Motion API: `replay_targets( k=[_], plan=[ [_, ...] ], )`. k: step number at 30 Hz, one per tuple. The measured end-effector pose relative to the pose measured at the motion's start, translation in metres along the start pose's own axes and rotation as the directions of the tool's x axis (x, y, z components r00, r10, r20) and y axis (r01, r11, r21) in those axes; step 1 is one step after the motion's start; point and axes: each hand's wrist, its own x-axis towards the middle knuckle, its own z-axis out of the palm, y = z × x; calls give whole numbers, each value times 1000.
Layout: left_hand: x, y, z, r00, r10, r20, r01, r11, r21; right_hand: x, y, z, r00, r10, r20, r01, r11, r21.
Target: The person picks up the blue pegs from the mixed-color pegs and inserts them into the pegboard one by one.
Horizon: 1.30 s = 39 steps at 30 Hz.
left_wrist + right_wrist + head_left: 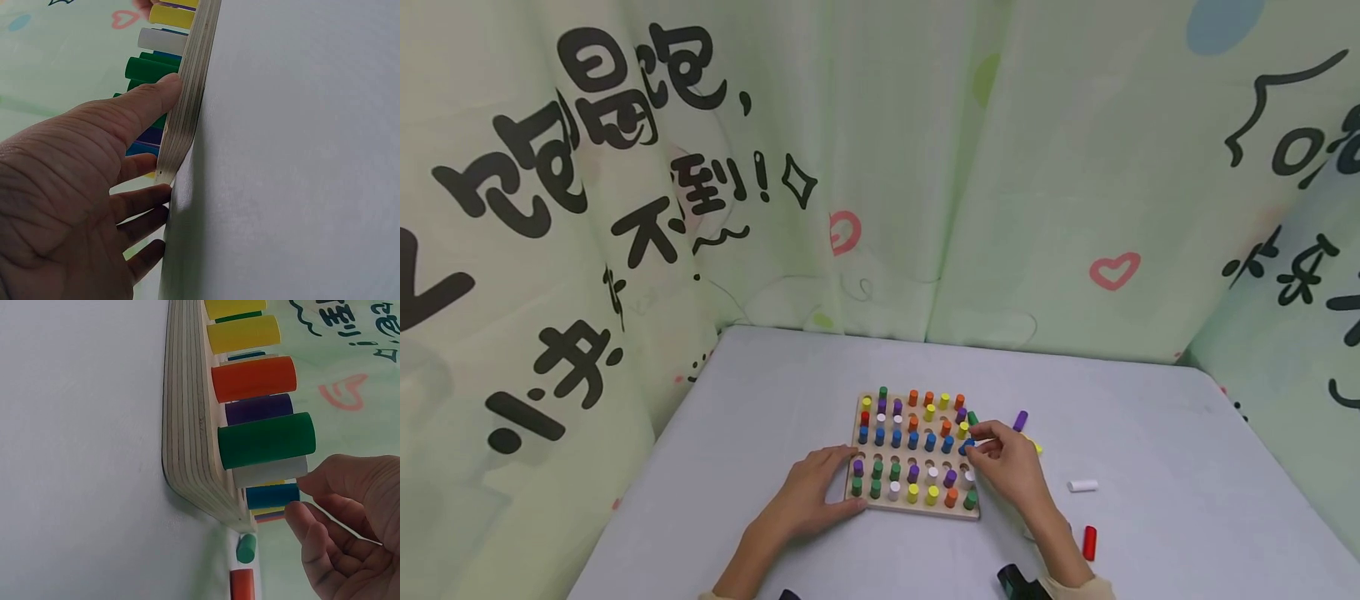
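A wooden pegboard [917, 510] with rows of coloured pegs lies on the table. My left hand [808, 493] rests at its near left corner. In the left wrist view the thumb [164, 90] touches the board's plywood side near the green pegs [150, 69], and the fairly straight fingers lie along the adjoining edge. At the board's right side, my right hand [1011, 467] pinches a blue peg [273, 496] between thumb and fingertips. That peg stands at the right end of a row of blue pegs [913, 439]; its lower end is hidden in the right wrist view.
Right of the board lie a loose green peg [973, 417], a purple peg [1021, 421], a yellow peg [1038, 447] partly behind the hand, a white peg [1082, 486] and a red peg [1090, 542]. A printed curtain [895, 167] surrounds the white table [700, 467].
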Motion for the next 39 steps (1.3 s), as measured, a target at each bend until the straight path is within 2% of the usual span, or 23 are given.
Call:
replay_targets(
  k=[9, 39],
  plan=[
    [1, -1, 1, 1000, 0, 1, 0, 1000, -5, -3, 0, -3, 1000, 8, -6, -8, 1000, -27],
    [0, 0, -1, 1000, 5, 0, -5, 1000, 1, -36, 20, -27, 999, 52, -9, -53, 992, -114]
  ],
)
